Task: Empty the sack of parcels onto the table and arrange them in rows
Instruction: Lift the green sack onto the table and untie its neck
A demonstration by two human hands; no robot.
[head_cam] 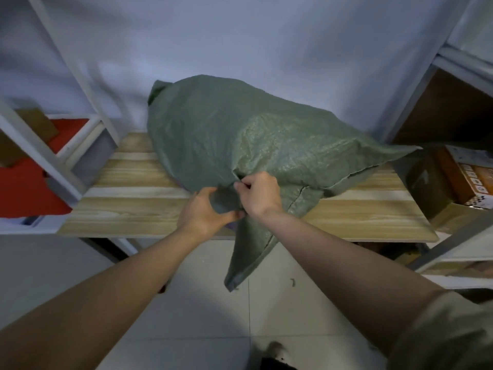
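Sack (pixel 213 134): green woven plastic, full and bulging, lying on its side on the table (pixel 373 209). Long axis runs from far left, where one corner stands up against the wall, toward near right. A loose flap of the same fabric hangs over the table's near edge toward the floor. Whether the mouth is at this near end cannot be told; no parcels show.

Position relative to hands: directly ahead, the bulk beyond both, its near lower edge at the fingers.

Left hand (pixel 204 209): fingers curled round a fold of sack fabric at the near edge.

Right hand (pixel 260 194): touching the left, pinching the fabric just above it. Both equally near the sack.

Judgement: the coming move probably turns on finding the opening at this near end.

Surroundings: metal shelving (pixel 53 153) left, holding red items; shelving right with cardboard boxes (pixel 458 180).
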